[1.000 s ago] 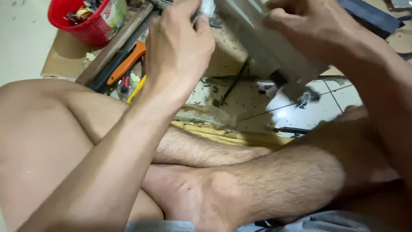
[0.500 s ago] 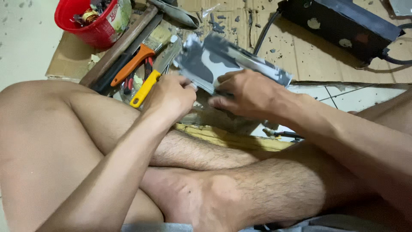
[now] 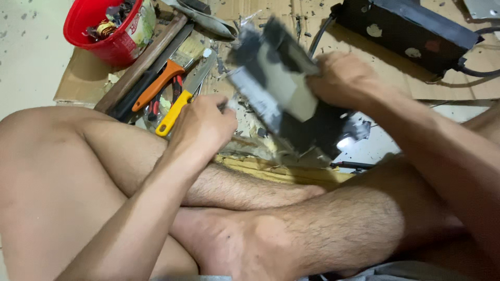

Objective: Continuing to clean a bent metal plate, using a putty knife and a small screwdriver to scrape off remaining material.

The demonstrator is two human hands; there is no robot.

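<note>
Head view shows a grey-and-black metal casing [image 3: 284, 99], blurred, raised above the crossed legs and cardboard [image 3: 396, 78]; its long axis slants from upper left, away from the person, down to lower right. The right hand [image 3: 344, 80] grips its upper edge, seemingly to steady it. The left hand [image 3: 205, 125] is curled beside its lower left end; whether it holds anything is unclear. Hand tools [image 3: 166, 93] and a red bucket [image 3: 104, 31] lie beyond.

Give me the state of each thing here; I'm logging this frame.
metal casing: lifted, tilted, motion-blurred, gripped by right hand.
left hand: closed, beside the casing.
red bucket: upright, holding small parts.
orange-handled tool: lying flat on cardboard.
black box: lying flat, cable attached.
</note>
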